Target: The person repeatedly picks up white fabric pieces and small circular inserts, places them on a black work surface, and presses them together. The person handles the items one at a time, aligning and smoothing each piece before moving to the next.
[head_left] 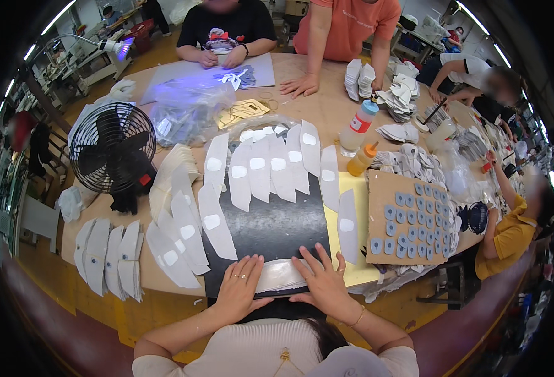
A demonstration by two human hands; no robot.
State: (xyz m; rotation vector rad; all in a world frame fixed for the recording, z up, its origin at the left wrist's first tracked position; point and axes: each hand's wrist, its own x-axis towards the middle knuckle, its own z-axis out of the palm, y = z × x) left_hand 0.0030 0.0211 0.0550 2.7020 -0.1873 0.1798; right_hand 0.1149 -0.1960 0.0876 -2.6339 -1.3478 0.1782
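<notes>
At the near edge of a black board (279, 227) lies a glossy white strip (281, 274), perhaps film or coated fabric; I cannot tell which. On its left end rests my left hand (239, 286), fingers stretched out and pressed flat. My right hand (325, 286) lies over its right end with the fingers spread. Curved off-white fabric pieces (260, 173) with small white patches are fanned along the board's far side. More patched fabric pieces (217, 220) line its left edge, and another (347, 226) lies to the right on yellow paper (360, 271).
A black fan (112, 147) stands at left, stacked fabric pieces (108, 257) before it. Right are a yellow glue bottle (362, 159), a clear blue-capped bottle (358, 125) and cardboard (377, 188) carrying blue-grey pieces. Across the table, a co-worker's hand (301, 84) rests near plastic bags (189, 110).
</notes>
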